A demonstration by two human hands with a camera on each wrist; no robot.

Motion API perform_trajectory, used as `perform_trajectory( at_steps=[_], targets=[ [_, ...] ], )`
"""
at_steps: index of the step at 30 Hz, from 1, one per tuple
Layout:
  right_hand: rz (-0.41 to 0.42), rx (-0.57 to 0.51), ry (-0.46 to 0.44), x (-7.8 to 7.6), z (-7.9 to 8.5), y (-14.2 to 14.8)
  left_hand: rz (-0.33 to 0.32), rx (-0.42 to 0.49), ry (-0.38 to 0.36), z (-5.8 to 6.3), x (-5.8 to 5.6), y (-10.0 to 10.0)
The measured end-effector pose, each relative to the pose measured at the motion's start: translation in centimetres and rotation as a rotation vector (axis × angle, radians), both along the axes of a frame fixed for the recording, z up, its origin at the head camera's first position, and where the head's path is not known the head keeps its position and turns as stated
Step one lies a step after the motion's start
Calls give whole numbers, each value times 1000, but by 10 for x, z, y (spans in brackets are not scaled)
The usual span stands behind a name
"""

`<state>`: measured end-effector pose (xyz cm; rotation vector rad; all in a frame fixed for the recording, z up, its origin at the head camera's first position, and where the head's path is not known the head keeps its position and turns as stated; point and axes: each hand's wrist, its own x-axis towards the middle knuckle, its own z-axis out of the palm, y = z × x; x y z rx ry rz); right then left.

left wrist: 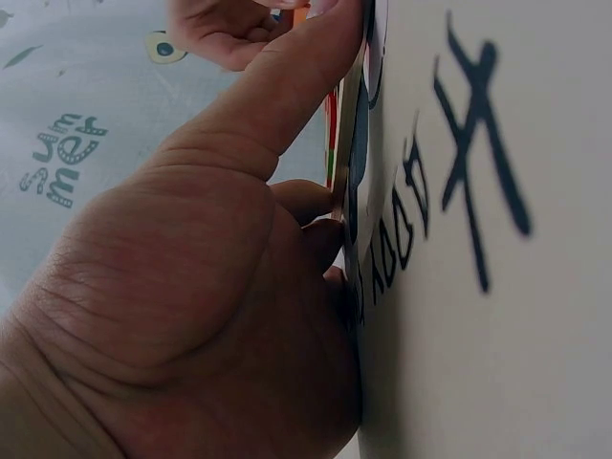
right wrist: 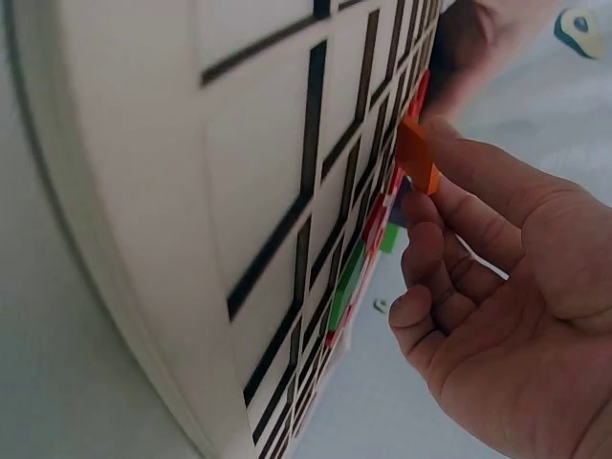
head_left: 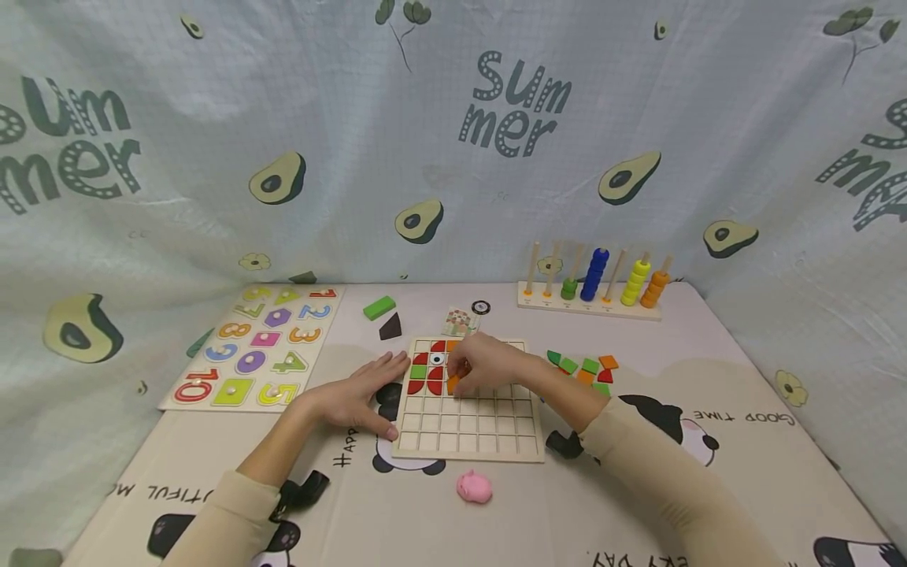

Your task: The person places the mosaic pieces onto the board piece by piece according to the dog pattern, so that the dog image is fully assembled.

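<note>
A wooden grid board (head_left: pixel 468 446) lies on the table, with red quarter-round pieces (head_left: pixel 416 387), a green square (head_left: pixel 419 372) and a white tile with a black eye dot (head_left: pixel 437 359) set in its upper left cells. My right hand (head_left: pixel 496 364) is over that part and pinches an orange tile (right wrist: pixel 418 158) between thumb and finger, tilted against the grid beside the red pieces. My left hand (head_left: pixel 354 398) lies flat by the board's left edge, thumb and fingers spread and touching the rim. Some upper cells are hidden by the right hand.
Loose coloured tiles (head_left: pixel 590 367) lie right of the board. Behind stand a peg abacus (head_left: pixel 590 309), a small picture card (head_left: pixel 460 322), a green block (head_left: pixel 379 308) and a dark wedge (head_left: pixel 390 327). A number puzzle (head_left: pixel 241 354) lies left; a pink pig (head_left: pixel 474 487) sits in front.
</note>
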<state>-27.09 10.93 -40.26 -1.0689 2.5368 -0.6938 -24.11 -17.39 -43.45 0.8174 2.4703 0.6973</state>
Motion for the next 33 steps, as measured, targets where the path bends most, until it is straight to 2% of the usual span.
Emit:
perform_trajectory(
  at_steps=[4,19,23,28,33],
  targets=[
    [4,12,29,1,-2,-4,1,0,-1,1,0,0],
    [-35,59,55,4,-6,-9,3,11,-4,1,0,0],
    [-32,41,43,4,-7,-8,1,16,-2,1,0,0],
    [-13,-37,21,4,-1,3,-4,12,0,1,0,0],
    [-10,-201,43,2,13,36,2,14,0,-1,0,0]
  ],
)
